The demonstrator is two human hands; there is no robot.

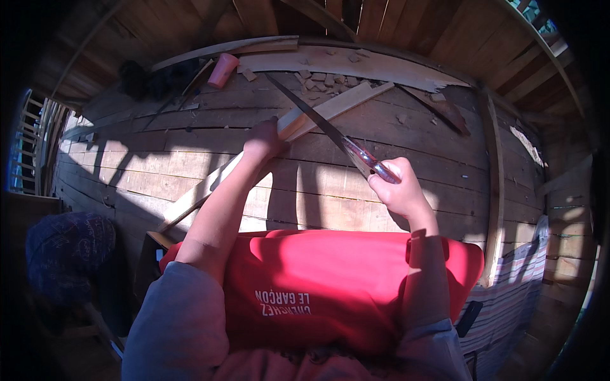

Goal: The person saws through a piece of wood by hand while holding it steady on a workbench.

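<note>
My right hand (401,187) is closed around the reddish-brown handle of a hand saw (311,114). Its long dark blade slants up and to the left, crossing over a pale wooden plank (337,106). Where the blade meets the wood, I cannot tell whether the teeth are touching it. My left hand (264,141) grips the plank just left of the blade, its fingertips partly hidden. From the lower left the plank runs diagonally toward the upper right, and its far end looks doubled, like two strips side by side.
A pink cup (223,70) lies tipped near the far wall, close to several small wood offcuts (324,80). Red cloth (330,273) covers my lap. At the left is a dark blue patterned bundle (70,254); striped fabric (508,286) lies at the right. Beneath everything are floorboards (343,197).
</note>
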